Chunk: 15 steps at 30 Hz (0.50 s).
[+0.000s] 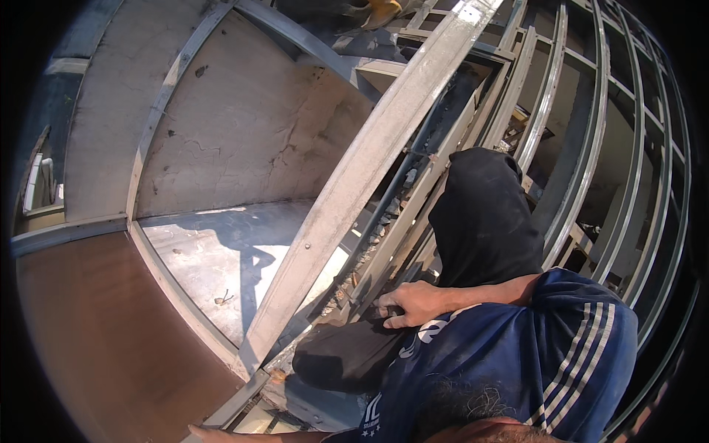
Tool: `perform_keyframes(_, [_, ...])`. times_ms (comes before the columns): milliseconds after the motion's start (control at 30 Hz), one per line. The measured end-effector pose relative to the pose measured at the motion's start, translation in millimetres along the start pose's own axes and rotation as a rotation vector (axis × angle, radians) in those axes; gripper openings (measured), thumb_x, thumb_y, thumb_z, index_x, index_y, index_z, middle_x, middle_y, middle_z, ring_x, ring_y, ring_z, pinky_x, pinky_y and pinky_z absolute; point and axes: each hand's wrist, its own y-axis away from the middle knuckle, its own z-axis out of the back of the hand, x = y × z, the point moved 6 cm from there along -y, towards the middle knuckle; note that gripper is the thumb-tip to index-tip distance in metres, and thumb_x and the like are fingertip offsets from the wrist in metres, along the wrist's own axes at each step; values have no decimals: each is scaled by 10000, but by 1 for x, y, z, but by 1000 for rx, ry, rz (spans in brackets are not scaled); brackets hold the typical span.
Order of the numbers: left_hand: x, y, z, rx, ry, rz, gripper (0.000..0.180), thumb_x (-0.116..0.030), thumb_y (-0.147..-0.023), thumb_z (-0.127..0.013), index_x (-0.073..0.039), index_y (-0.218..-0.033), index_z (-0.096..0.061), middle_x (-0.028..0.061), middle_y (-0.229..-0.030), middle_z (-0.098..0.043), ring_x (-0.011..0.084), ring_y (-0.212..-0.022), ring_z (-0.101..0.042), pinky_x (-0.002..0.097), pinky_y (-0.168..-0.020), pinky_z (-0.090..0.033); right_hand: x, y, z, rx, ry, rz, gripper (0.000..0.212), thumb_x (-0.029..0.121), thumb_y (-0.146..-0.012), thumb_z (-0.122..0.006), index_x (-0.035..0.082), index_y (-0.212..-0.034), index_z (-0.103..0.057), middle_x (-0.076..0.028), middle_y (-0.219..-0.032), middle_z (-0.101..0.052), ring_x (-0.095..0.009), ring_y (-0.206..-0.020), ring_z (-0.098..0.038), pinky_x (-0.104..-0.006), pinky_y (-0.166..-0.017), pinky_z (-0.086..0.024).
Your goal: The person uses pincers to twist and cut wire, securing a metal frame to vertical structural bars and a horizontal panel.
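My right hand (412, 303) lies across my lap at the black trousers (354, 353), its thumb and fingers loosely bent and apart. Nothing shows in its grip. At the lower edge, only part of my left hand (214, 435) comes into the picture, beside a pale metal rail (236, 399). Most of its fingers are cut off, so whether it grips the rail cannot be seen. A broad, dusty metal beam (354, 196) slants up from the rail, left of my bent knee (484, 214).
Parallel metal bars (602, 140) run along the right, with gaps showing clutter below. A cracked panel (244, 118) fills the upper left, and a brown panel (111, 340) the lower left. Sunlit floor (199, 258) shows through the frame. Rubble (380, 229) lies in the channel beside the beam.
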Motion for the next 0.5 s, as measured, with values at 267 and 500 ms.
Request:
perform_keyframes(267, [20, -4, 14, -14, 60, 122, 962, -130, -834, -819, 13, -1556, -199, 276, -1338, -536, 323, -1080, -642, 414, -871, -618, -34, 28, -17, 77, 78, -96, 431, 439, -910, -697, 83, -1152, -677, -215, -984, -730, -403, -969, -706, -490, -832, -540])
perform_keyframes(500, [12, -2, 11, 18, 225, 207, 925, -43, -858, -781, 9, -1560, -181, 264, -1385, -507, 320, -1145, -606, 433, -881, -618, -49, 32, -15, 43, 15, -163, 408, 389, -926, -706, 24, -1107, -711, -208, -1059, -725, -405, -1017, -694, -460, -898, -536])
